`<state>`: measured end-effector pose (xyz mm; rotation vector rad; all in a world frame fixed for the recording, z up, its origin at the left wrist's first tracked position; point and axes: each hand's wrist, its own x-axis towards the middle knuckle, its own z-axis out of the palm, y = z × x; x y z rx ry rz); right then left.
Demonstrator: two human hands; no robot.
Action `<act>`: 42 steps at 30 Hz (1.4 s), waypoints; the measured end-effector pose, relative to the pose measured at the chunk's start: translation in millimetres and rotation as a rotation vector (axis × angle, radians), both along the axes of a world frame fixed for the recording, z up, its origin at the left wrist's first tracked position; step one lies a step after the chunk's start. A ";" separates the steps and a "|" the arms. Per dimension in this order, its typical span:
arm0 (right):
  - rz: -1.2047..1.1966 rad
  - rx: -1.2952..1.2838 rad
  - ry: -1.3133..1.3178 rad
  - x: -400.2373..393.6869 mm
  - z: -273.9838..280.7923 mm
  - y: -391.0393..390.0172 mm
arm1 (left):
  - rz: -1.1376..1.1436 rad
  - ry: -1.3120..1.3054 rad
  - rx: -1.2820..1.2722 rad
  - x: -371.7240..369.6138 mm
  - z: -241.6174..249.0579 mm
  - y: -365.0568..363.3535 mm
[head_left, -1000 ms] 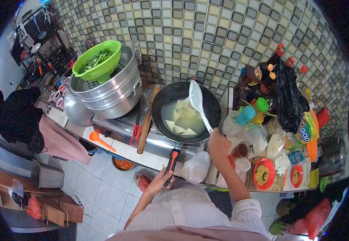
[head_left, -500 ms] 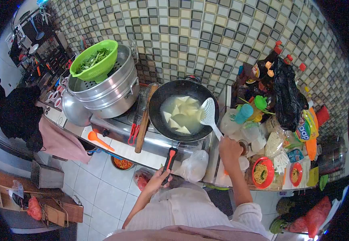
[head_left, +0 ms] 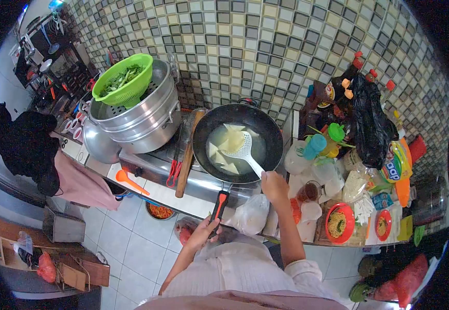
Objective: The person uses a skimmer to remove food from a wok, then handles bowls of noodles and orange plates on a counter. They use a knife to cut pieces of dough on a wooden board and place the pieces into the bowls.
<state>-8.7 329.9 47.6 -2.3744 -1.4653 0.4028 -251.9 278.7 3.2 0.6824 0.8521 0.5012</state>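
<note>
My left hand [head_left: 207, 231] is closed around the black and red handle of a dark wok [head_left: 270, 135] on the stove. In my right hand [head_left: 274, 187] is a white slotted spatula [head_left: 241, 148], its perforated head down among the contents of the wok. Pale triangular pieces [head_left: 216, 153], which look like cut tofu, lie in cloudy liquid there. Some of them are covered by the spatula head.
Left of the wok stands a large steamer pot [head_left: 136, 124] with a green colander [head_left: 123, 82] of leafy greens on top. A wooden stick [head_left: 185, 170], red-handled tongs [head_left: 173, 173] and an orange spoon [head_left: 130, 182] lie nearby. Bottles, bags and red plates [head_left: 339, 223] crowd the right counter.
My right hand has moved left, sweeping the spatula head from the wok's right side into the middle and pushing the pale pieces leftward. My left hand stays on the wok handle.
</note>
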 end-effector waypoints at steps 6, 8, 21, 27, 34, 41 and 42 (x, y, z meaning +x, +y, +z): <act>0.109 -0.035 0.088 5.3 22.0 -4.3 | 0.001 -0.002 0.028 1.3 2.9 -0.2; 0.140 0.003 0.028 15.9 22.4 -13.6 | 0.005 0.000 0.031 0.8 1.7 -1.0; 0.004 0.110 -0.494 25.9 54.3 -12.4 | -0.015 -0.027 -0.011 -3.2 -4.3 0.6; 0.095 0.310 -0.524 23.5 12.4 22.3 | 0.152 0.008 -0.060 -21.6 -94.2 4.6; 0.181 0.327 -0.632 3.3 -10.7 31.4 | 0.052 0.191 0.696 -13.4 -205.4 23.7; 0.219 0.293 -0.593 -6.3 -21.7 24.4 | 0.094 0.413 0.234 25.7 -188.8 48.3; 0.229 0.298 -0.583 -7.3 -18.4 20.5 | 0.095 0.391 0.220 28.1 -187.5 49.6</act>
